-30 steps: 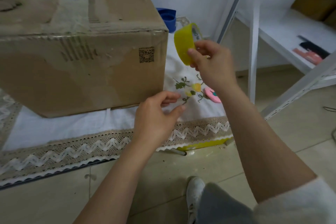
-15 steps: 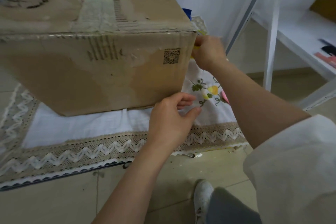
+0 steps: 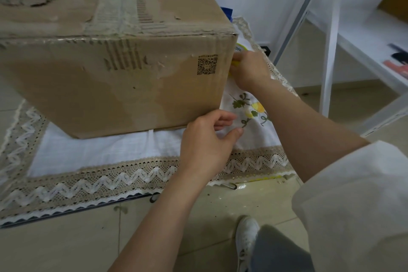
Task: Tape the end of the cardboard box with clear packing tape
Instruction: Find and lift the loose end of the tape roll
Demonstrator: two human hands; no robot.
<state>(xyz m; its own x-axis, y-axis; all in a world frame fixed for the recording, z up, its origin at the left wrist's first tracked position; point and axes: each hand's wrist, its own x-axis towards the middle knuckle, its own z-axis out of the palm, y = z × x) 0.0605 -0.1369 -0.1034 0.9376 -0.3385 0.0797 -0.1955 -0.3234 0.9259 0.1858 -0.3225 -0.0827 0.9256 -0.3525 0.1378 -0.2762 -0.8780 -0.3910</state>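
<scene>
Head view: the cardboard box [image 3: 114, 55] fills the upper left, resting on a white tablecloth [image 3: 92, 152] with a lace zigzag border, a QR code [image 3: 207, 65] printed near its right vertical edge. At about three o'clock from the box, the right hand [image 3: 250, 70] is closed around a yellow tape roll [image 3: 239, 49], pressed against the box's right end; most of the roll is hidden behind the box corner and the fingers. At about five o'clock, by the box's lower right corner, the left hand [image 3: 207, 141] has thumb and forefinger pinched narrowly together; whether it holds a clear tape end cannot be told. Embroidered flowers [image 3: 247, 106] lie between the hands. A white shelf frame [image 3: 331, 55] stands at the right.
</scene>
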